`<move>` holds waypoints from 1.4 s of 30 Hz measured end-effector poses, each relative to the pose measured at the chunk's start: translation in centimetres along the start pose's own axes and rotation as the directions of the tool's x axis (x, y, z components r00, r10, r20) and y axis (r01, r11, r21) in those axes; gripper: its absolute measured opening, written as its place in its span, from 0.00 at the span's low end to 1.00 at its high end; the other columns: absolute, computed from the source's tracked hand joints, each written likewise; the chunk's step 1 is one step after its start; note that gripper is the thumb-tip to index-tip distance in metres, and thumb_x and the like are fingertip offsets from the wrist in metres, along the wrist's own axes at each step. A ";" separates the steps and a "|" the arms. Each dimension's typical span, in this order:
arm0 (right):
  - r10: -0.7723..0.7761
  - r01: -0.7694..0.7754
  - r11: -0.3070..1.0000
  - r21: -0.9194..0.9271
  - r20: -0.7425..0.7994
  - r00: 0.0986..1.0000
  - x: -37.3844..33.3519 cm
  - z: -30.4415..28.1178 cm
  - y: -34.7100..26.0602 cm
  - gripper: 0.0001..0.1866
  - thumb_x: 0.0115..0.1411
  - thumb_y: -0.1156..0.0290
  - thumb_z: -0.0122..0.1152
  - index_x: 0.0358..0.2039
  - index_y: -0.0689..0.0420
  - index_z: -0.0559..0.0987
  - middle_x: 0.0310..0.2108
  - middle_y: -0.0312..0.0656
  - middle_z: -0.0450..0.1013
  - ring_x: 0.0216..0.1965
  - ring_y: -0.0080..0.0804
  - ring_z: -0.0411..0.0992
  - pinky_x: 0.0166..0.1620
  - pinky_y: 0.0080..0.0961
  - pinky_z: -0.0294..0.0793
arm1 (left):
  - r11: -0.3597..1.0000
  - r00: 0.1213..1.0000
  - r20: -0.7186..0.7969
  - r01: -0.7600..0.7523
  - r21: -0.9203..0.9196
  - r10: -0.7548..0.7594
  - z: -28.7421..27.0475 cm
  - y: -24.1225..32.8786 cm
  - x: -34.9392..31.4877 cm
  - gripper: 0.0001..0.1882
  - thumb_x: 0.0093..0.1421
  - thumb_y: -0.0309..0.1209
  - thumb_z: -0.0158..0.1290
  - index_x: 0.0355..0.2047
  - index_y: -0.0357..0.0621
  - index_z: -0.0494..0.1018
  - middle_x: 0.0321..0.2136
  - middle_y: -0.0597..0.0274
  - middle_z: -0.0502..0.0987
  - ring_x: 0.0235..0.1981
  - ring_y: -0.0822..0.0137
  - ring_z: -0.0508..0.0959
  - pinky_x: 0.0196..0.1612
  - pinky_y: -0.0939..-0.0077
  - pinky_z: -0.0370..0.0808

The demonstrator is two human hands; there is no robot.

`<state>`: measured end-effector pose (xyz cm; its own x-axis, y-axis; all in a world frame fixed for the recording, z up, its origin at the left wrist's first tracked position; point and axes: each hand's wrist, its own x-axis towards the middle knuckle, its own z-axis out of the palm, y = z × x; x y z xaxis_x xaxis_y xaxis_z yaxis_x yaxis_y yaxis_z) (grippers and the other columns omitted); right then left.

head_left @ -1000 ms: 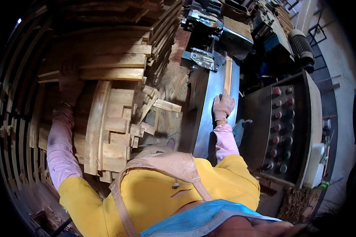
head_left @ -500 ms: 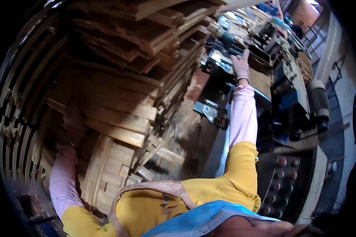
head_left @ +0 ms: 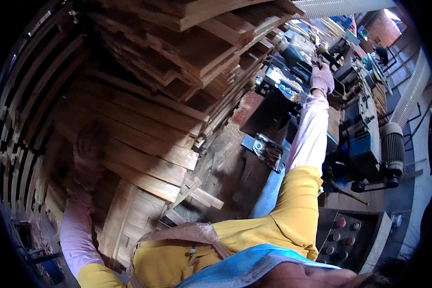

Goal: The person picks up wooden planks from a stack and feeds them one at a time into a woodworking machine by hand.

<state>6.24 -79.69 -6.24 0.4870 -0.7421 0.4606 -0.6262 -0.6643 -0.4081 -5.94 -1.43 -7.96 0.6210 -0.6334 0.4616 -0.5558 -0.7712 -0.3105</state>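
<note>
My right hand (head_left: 322,78), in a pale pink knitted glove, reaches out over the woodworking machine (head_left: 300,65). Its fingers are bent and look closed at a part of the machine; what they hold, if anything, is too small to make out. In deep shadow at the left, my left hand (head_left: 90,143) rests at a stack of wooden boards (head_left: 149,158). Darkness blurs its fingers, so their pose does not show.
Overhanging planks (head_left: 192,53) rise beyond the boards. Slats (head_left: 21,115) are piled along the left. A control panel (head_left: 343,235) with several buttons stands at lower right, below an electric motor (head_left: 392,149). Ribbed hose (head_left: 413,86) runs at the right; offcuts (head_left: 204,198) lie on the floor.
My right hand has moved farther out along the machine, and its fingers, stretched out before, are now bent. My left hand stays at the boards. The view has shifted slightly.
</note>
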 end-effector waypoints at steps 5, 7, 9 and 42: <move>-0.093 0.066 0.950 -0.304 -0.074 0.993 1.3 -6.8 2.2 0.18 0.65 0.48 0.56 0.49 0.39 0.84 0.47 0.43 0.84 0.49 0.48 0.83 0.50 0.47 0.80 | 1.000 0.999 -0.054 -0.004 0.026 0.006 2.4 -1.0 -1.1 0.29 0.64 0.36 0.51 0.66 0.47 0.68 0.66 0.51 0.69 0.68 0.48 0.68 0.69 0.44 0.66; -0.141 0.113 0.954 -0.278 -0.083 0.987 1.3 -9.4 2.2 0.20 0.65 0.44 0.56 0.50 0.40 0.82 0.45 0.48 0.83 0.48 0.51 0.82 0.48 0.48 0.80 | 0.997 0.999 -0.031 -0.013 0.070 0.015 4.1 -2.2 -2.9 0.30 0.64 0.36 0.51 0.67 0.47 0.67 0.65 0.50 0.69 0.68 0.46 0.68 0.69 0.44 0.65; -0.149 0.127 0.957 -0.260 -0.063 0.987 1.7 -11.1 3.1 0.21 0.65 0.42 0.56 0.49 0.41 0.82 0.44 0.48 0.84 0.48 0.52 0.82 0.49 0.47 0.79 | 1.000 0.998 -0.064 -0.020 0.020 0.022 3.8 -2.0 -2.3 0.30 0.63 0.36 0.51 0.66 0.46 0.68 0.65 0.49 0.69 0.67 0.45 0.68 0.69 0.44 0.66; -0.024 -0.006 0.996 0.093 0.323 0.946 -40.9 -26.3 18.4 0.10 0.62 0.59 0.63 0.39 0.50 0.83 0.31 0.46 0.83 0.34 0.47 0.83 0.39 0.40 0.80 | 0.997 0.993 -0.091 -0.072 -0.027 0.069 4.0 -2.0 -0.7 0.35 0.61 0.30 0.54 0.70 0.47 0.64 0.71 0.53 0.64 0.72 0.53 0.64 0.74 0.53 0.61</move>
<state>-41.23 -59.26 -11.87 0.6726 -0.7149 0.1914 -0.5698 -0.6653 -0.4824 -3.07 0.30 -10.96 0.5282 -0.6768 0.5127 -0.6135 -0.7217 -0.3206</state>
